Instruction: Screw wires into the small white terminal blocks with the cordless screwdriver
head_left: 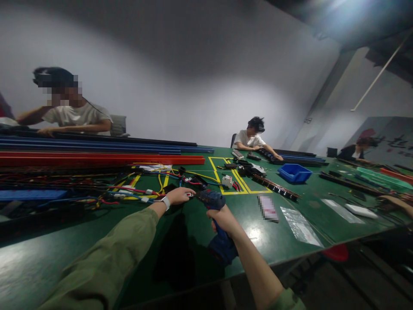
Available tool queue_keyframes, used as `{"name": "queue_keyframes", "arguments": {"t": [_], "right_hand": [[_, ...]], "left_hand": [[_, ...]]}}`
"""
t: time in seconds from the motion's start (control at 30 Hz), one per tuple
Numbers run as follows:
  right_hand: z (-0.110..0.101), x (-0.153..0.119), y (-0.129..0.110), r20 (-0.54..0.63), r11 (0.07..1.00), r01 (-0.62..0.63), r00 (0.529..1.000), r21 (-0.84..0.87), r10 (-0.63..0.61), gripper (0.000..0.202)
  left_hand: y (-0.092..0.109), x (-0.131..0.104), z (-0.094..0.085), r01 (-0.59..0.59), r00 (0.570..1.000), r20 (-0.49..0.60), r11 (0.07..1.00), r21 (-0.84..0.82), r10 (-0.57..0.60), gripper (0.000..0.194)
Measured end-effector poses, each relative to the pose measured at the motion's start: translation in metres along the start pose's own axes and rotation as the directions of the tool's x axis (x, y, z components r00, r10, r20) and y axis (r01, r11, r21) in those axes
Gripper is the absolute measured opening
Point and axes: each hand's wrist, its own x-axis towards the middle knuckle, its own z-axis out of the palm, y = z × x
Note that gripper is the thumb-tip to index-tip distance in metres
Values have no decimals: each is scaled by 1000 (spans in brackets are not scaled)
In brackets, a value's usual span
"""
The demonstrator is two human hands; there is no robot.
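My right hand (225,218) is wrapped round the handle of a blue cordless drill (212,199), its nose pointing left and its battery end low over the table. My left hand (178,196) is closed, fingertips on a small red and white part (189,195) directly in front of the drill's nose. Whether the drill's tip touches that part I cannot tell. Red, yellow and blue wires (142,193) with white connectors run from the left toward my left hand. A white block-like component (227,181) with red leads lies beyond the drill.
Long orange (103,160) and blue rails (97,145) lie across the left side. Yellow tape (256,192) marks the green table (251,254). Right of the drill are a phone (267,208), plastic bags (300,226) and a blue bin (294,172). Several people sit around the table.
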Motion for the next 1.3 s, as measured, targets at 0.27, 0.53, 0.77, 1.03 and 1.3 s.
{"name": "queue_keyframes", "arguments": {"t": [0.27,0.53,0.77,1.03,1.3], "right_hand": [[3,0,0,-1,997,65,998,-51,-65,18],[1,2,4,22,994,104,994,-41,-103,16],[0,1,4,35,993,116,993,-2,-115,17],[1,3,7,22,996,89,996,-19,-89,16],[1,0,3,3,997,70,998,-27,-70,21]], "left_hand": [[3,-2,-1,-4,1000,6,1000,-25,4,56],[-7,3,3,15,1000,25,998,-53,-13,56],[-14,7,5,10,999,41,999,-51,-8,59],[-7,4,1,13,999,44,1000,-16,-13,56],[2,1,-3,-5,999,44,1000,8,5,54]]}}
